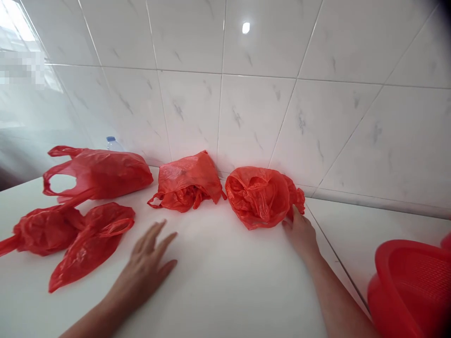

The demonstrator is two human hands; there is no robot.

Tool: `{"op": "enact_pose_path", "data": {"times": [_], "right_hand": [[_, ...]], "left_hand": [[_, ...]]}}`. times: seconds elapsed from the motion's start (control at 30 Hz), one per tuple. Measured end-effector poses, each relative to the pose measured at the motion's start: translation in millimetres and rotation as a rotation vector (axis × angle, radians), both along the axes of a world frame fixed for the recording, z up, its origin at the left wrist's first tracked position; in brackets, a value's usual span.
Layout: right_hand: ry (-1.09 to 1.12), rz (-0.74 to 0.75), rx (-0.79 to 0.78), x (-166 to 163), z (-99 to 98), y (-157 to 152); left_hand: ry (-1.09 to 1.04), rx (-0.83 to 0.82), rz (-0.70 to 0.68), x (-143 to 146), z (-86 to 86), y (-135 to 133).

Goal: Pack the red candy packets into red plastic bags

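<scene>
Several red plastic bags lie on a white counter (218, 281) against a tiled wall. My right hand (301, 232) reaches the right side of a bulging red bag (259, 197), fingers touching its edge. My left hand (148, 263) hovers flat above the counter with fingers spread, holding nothing, just right of a crumpled red bag (91, 244). A middle red bag (186, 183) sits by the wall. A larger bag with handles (102, 171) lies at the back left, and another small one (44, 230) at the far left.
A red plastic basin (412, 286) stands at the right front corner. A clear bottle with a blue cap (112, 143) stands behind the large bag. The tiled wall (246, 94) closes the back.
</scene>
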State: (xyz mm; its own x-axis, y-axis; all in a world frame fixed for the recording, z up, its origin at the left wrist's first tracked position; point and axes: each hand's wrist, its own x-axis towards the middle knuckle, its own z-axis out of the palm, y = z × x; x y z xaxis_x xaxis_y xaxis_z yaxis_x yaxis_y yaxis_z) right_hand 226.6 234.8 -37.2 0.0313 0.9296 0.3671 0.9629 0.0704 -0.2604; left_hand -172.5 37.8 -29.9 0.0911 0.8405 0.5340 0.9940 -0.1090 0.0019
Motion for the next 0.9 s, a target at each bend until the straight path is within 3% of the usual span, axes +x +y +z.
{"op": "enact_pose_path", "data": {"times": [0.1,0.27,0.47,0.57,0.63,0.8,0.9], "right_hand": [[-0.037,-0.084,-0.046,-1,8.0,-8],[-0.043,-0.145,-0.076,-1,18.1,-32],[-0.154,-0.097,-0.077,-15,15.4,-72],[-0.268,0.048,-0.007,-26,8.3,-104],[-0.286,0.231,0.102,-35,4.3,-126],[-0.035,0.694,0.261,-56,8.7,-165],[0.121,0.761,0.333,-56,20.3,-171]], "left_hand": [[-0.02,-0.237,-0.187,21,-3.2,6],[-0.054,-0.435,-0.434,66,9.1,25],[-0.079,-0.516,-0.639,123,15.9,54],[-0.12,-0.445,-0.67,144,14.0,61],[-0.105,-0.377,-0.73,151,13.7,62],[-0.121,-0.348,-0.828,151,17.2,60],[-0.249,-0.326,-0.803,146,18.1,61]]}}
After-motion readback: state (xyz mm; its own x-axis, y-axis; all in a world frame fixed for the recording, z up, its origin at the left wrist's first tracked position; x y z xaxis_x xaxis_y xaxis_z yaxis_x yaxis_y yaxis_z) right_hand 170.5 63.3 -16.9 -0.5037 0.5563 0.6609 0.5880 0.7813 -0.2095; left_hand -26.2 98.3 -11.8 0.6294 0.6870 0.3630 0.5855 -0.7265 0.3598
